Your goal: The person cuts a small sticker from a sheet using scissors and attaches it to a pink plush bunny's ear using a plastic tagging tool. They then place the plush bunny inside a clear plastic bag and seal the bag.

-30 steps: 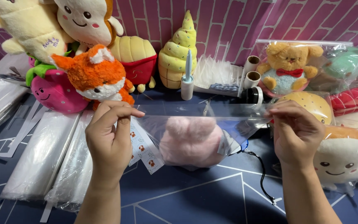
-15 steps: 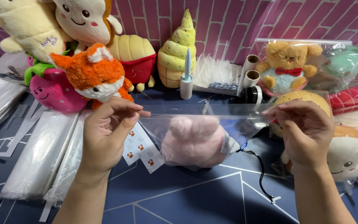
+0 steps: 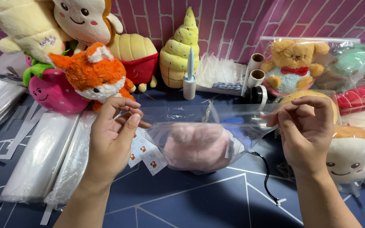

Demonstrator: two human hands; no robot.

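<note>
left hand [image 3: 114, 135] and right hand [image 3: 305, 131] each pinch one top corner of a clear bag [image 3: 199, 126] with a pink plush [image 3: 197, 145] inside. the bag sits in front of the lint roller [image 3: 189, 80], just right of the orange fox plush [image 3: 91, 74].

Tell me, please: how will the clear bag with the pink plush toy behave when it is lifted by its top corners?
The clear bag looks thin and crinkled, so it will probably sag. The pink plush toy seems fluffy, likely light. The glossy film may slip between the left hand and right hand.
</note>
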